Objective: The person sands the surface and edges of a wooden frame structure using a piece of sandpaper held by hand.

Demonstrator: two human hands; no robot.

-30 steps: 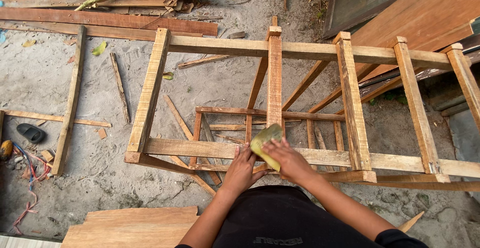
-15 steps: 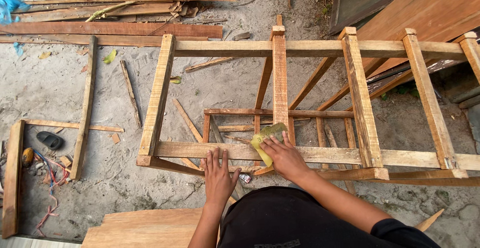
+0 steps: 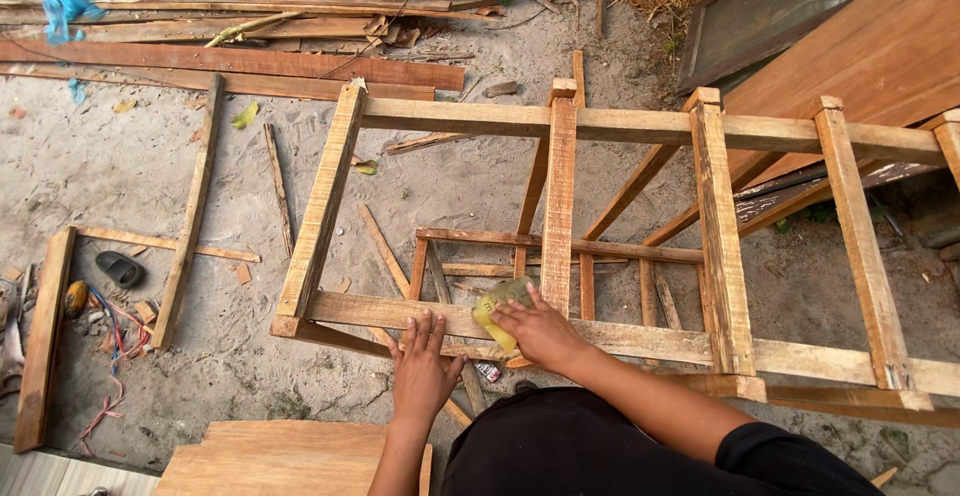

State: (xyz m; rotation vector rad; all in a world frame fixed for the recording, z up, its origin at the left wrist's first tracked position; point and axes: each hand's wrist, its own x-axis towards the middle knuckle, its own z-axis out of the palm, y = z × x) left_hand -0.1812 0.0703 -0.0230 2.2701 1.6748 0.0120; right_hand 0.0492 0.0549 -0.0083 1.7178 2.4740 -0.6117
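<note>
A wooden frame (image 3: 640, 128) of long rails and cross slats lies in front of me over sandy ground. My right hand (image 3: 540, 334) presses a folded yellow-green sheet of sandpaper (image 3: 497, 309) onto the near rail (image 3: 355, 310), next to the upright middle slat (image 3: 559, 196). My left hand (image 3: 423, 374) lies flat with fingers spread on the same rail, just left of the sandpaper, holding nothing. My black-clothed body fills the bottom middle of the view.
Long planks (image 3: 230, 61) are stacked along the top left. Loose slats (image 3: 190, 211) and offcuts lie on the sand at left, near a dark sandal (image 3: 120, 269) and coloured cords (image 3: 110, 336). A flat board (image 3: 270, 456) sits at the bottom. Large wooden panels (image 3: 860, 46) lean at top right.
My left hand has slid left along the near rail and spread flat. My right hand with the sandpaper stays by the middle slat. The view has shifted slightly.
</note>
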